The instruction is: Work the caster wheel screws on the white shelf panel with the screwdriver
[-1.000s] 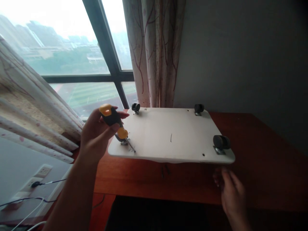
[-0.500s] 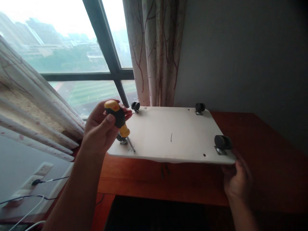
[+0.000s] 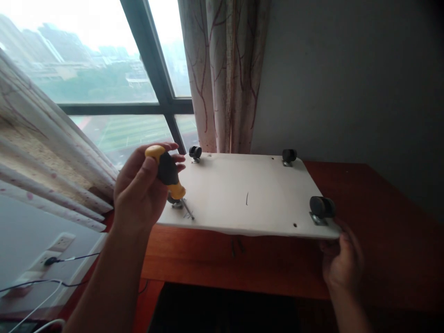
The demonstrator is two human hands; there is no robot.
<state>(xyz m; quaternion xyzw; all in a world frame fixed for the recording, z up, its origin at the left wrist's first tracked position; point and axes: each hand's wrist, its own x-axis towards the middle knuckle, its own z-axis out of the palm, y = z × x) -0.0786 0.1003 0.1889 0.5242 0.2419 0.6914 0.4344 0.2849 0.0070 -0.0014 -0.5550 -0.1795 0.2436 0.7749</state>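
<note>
My left hand (image 3: 142,187) holds a yellow and black screwdriver (image 3: 167,172), thumb on the handle and other fingers partly extended behind it. The screwdriver's tip points down at the near left part of a white board (image 3: 225,194). Black casters stand on the board's corners: far left (image 3: 195,153), far right (image 3: 289,156) and near right (image 3: 322,208). Another at the near left is mostly hidden behind my left hand and the screwdriver. With fingers under the edge and thumb at its side, my right hand (image 3: 343,263) grips the board's near right corner.
Beneath the board is a reddish-brown wooden table (image 3: 374,208). Small dark objects (image 3: 237,245) lie by its near edge. A window (image 3: 104,69) and curtains (image 3: 227,74) stand behind. Sockets with cables (image 3: 52,259) are at the lower left.
My left hand has shifted slightly left and its fingers have loosened and spread around the screwdriver handle, which leans further left. My right hand stays at the board's corner.
</note>
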